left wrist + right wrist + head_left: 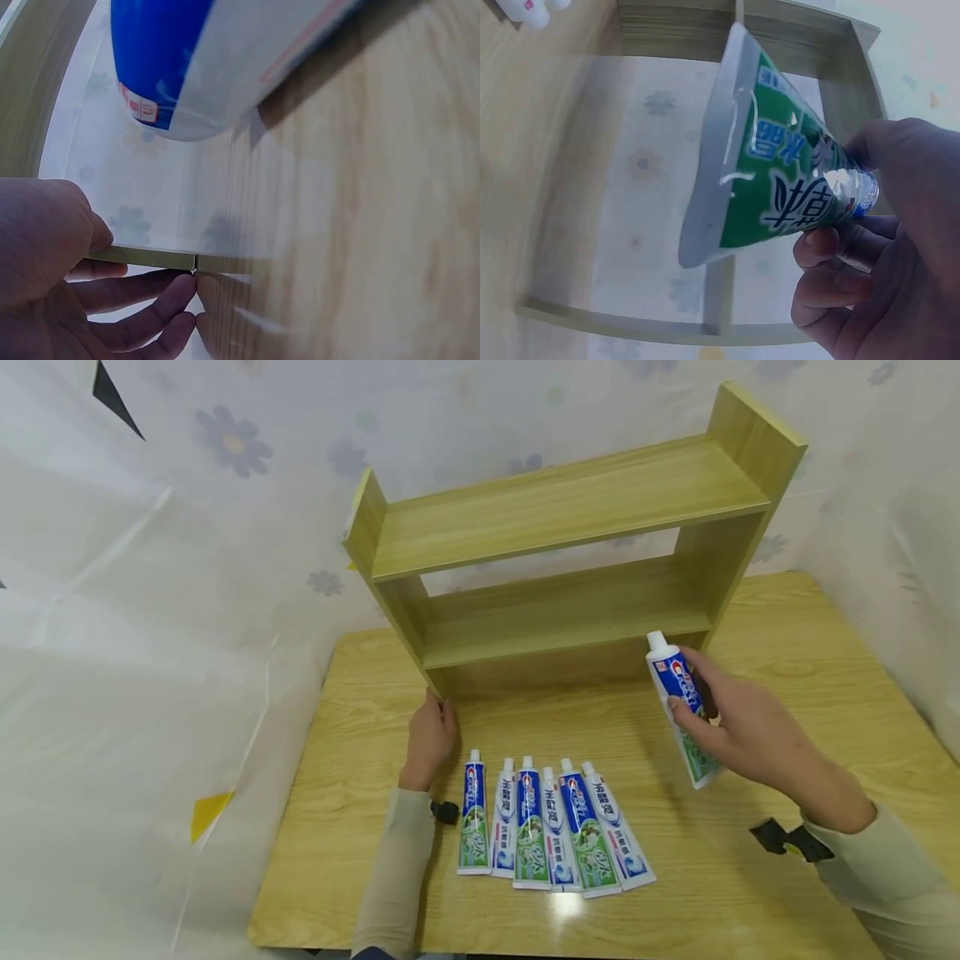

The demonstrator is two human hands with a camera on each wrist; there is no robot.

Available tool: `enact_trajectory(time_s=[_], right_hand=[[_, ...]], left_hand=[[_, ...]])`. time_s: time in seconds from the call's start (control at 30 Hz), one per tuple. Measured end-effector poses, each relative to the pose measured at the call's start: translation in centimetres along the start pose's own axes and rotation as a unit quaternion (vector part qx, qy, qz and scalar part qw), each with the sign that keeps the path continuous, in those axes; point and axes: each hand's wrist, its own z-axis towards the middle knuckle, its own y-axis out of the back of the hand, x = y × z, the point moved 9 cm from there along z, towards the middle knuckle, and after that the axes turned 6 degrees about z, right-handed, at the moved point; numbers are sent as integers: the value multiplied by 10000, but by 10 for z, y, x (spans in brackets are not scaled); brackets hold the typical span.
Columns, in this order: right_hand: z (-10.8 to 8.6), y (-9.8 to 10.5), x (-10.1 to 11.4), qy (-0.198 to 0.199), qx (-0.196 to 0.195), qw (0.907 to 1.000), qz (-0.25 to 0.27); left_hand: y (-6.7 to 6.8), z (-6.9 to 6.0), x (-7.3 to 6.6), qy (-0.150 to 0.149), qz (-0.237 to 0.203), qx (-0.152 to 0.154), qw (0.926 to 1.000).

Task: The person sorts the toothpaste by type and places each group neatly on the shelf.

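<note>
My right hand grips a toothpaste tube above the table, with its white cap pointing up toward the shelf. In the right wrist view that tube shows its green printed end and flat white crimp, held between thumb and fingers. My left hand is at the lower front corner of the wooden shelf. The left wrist view shows this hand pinching the side panel's edge, thumb on one side and fingers on the other. Several toothpaste tubes lie side by side before the shelf, caps away from me.
The two-tier shelf stands angled toward the back of the wooden table. A flower-patterned white sheet hangs behind and to the left. The table's front edge runs just below the tubes.
</note>
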Motion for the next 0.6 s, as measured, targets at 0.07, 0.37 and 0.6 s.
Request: enact_trajectory(time_s=[0.07, 0.37, 0.6], right_hand=[[2, 11, 4, 117, -163, 9998, -41], [14, 84, 24, 1033, -1494, 9830, -285], [33, 105, 31, 1042, -1506, 9821, -443]], left_hand=[[11, -2, -12, 19, -86, 20, 10000], [25, -8, -26, 193, -12, 129, 9997], [25, -8, -29, 286, 232, 260, 9990]])
